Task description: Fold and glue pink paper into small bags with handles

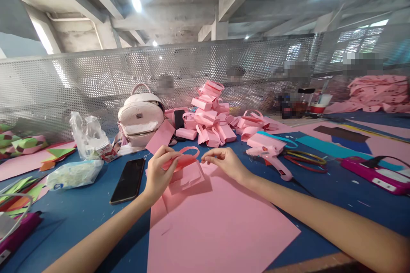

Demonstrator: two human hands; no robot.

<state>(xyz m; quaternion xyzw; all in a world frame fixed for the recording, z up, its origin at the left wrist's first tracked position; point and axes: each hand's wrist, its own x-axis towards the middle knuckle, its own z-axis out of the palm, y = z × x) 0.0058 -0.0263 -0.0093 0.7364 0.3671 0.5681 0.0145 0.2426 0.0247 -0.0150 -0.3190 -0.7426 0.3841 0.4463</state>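
Holding pink paper basket [188, 175] in left hand [160, 172]

Basket sits over pink sheet [224, 222] on tabletop [83, 217]. Left wrist angled inward, fingers pinched on basket's rim. Right hand [229, 164] palm-down by handle, fingers nearly closed; can't tell if gripping.
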